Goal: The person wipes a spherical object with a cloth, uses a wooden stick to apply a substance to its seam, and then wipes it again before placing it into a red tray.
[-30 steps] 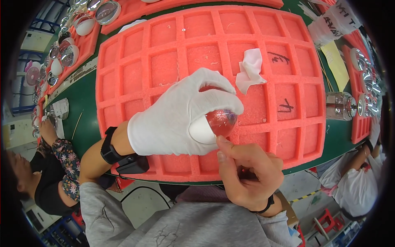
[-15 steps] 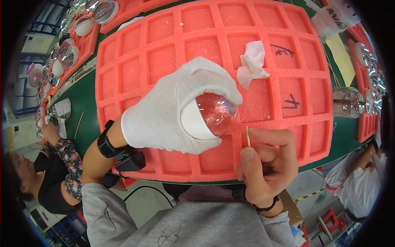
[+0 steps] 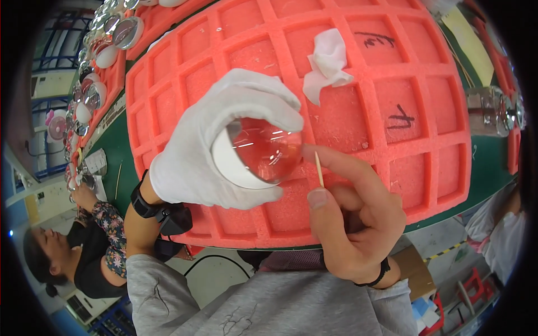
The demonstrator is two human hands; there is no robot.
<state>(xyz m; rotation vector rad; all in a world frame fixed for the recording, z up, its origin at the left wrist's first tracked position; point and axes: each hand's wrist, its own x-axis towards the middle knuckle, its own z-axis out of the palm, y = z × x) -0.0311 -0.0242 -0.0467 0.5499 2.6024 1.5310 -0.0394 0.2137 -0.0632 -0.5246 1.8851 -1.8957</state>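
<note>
1. Landmark: the pink foam tray (image 3: 403, 147), a grid of square recesses lying on the green table (image 3: 487, 187). Black marks appear in two recesses toward its right side.
2. Left hand (image 3: 204, 140): in a white glove, above the left-centre part of the tray. Fingers and thumb are curved and clamped around the clear globe.
3. Clear globe (image 3: 272, 148): held above the middle of the tray, tilted, its rounded end toward the tray's right side. The white collar (image 3: 234, 165) at its base faces the palm.
4. Right hand (image 3: 361, 224): bare, above the near edge of the tray, right of centre. The thumb is closed against the fingers on a thin wooden stick (image 3: 319, 171), tip upward. The index finger extends to the globe's edge; contact cannot be determined.
5. White crumpled cloth (image 3: 329, 61): on the tray, toward its far side.
6. Clear jar (image 3: 485, 109): right of the tray.
7. Yellow sheet (image 3: 473, 47): beyond the tray's far right corner.
8. Co-worker's floral sleeve (image 3: 109, 238): left of the tray.
</note>
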